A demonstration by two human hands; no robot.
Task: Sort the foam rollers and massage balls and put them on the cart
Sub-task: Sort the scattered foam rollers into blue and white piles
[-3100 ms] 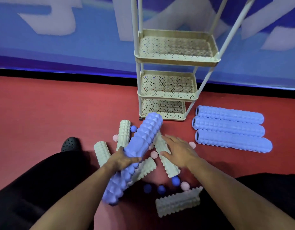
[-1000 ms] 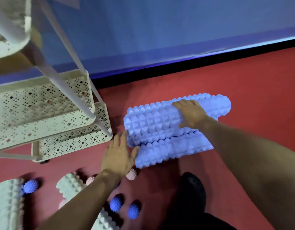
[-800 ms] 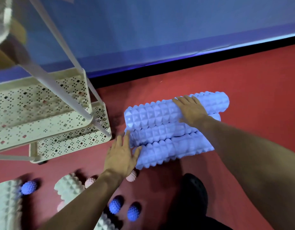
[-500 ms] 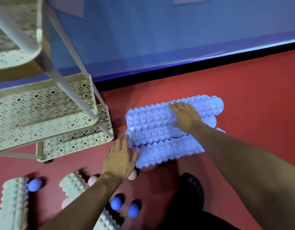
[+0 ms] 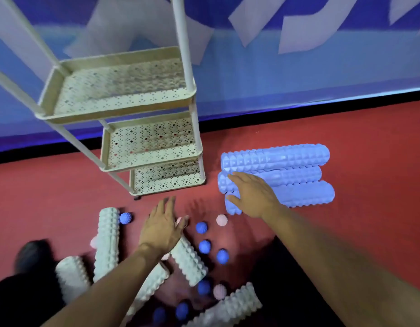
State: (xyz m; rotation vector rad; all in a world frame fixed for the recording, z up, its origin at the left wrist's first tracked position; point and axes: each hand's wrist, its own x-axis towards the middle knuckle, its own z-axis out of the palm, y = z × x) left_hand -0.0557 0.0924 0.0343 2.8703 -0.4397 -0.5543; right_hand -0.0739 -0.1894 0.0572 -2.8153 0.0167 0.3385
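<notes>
Several long blue foam rollers point(image 5: 282, 159) lie stacked side by side on the red floor, right of the cream three-shelf cart point(image 5: 157, 169). My right hand point(image 5: 253, 197) hovers open over their left ends, fingers spread. My left hand point(image 5: 164, 225) is open above the floor in front of the cart, over a short white roller point(image 5: 190, 263). More white rollers point(image 5: 107, 241) lie at the lower left and bottom. Blue spiked balls point(image 5: 204, 246) and pink spiked balls point(image 5: 222, 220) are scattered between them. The cart's shelves hold nothing.
A blue and white banner wall point(image 5: 298, 74) runs behind the cart, with a black strip at its base. My dark-trousered legs and a black shoe point(image 5: 32, 253) are at the lower left. Bare red floor point(image 5: 369, 142) extends to the right.
The view has swung back left and up. My right hand has slid from the middle of the blue stack to its left end, and my left hand has moved off the stack toward the white rollers.
</notes>
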